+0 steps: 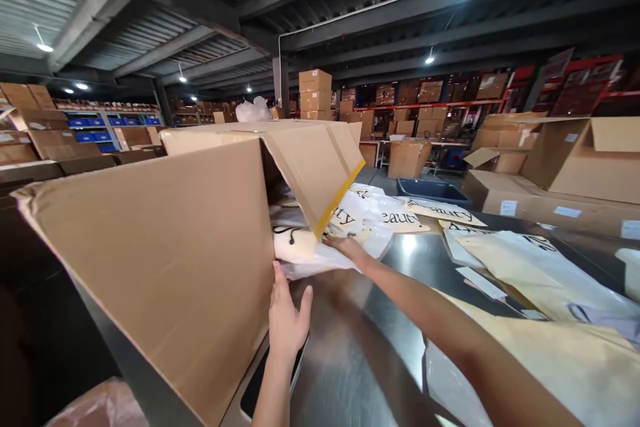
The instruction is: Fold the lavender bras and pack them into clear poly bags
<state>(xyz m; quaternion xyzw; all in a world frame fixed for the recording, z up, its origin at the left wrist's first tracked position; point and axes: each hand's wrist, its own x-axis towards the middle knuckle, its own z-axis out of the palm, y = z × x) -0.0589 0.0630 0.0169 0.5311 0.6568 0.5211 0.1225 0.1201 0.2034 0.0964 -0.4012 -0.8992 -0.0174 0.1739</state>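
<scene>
A large cardboard box lies on its side with its opening toward the right. One flap, edged with yellow tape, hangs over the mouth. Clear plastic bags with cream contents and black lettering spill from the opening onto the metal table. My left hand is open, thumb apart, its fingertips at the box's lower edge beside the nearest bag. Below the flap, my right hand grips this plastic bag, its fingertips partly hidden. Under my left wrist lies a dark phone.
More lettered bags and white cards lie on the table's right side. Beyond are a dark bin and open cartons. Stacked boxes and shelving stand farther back.
</scene>
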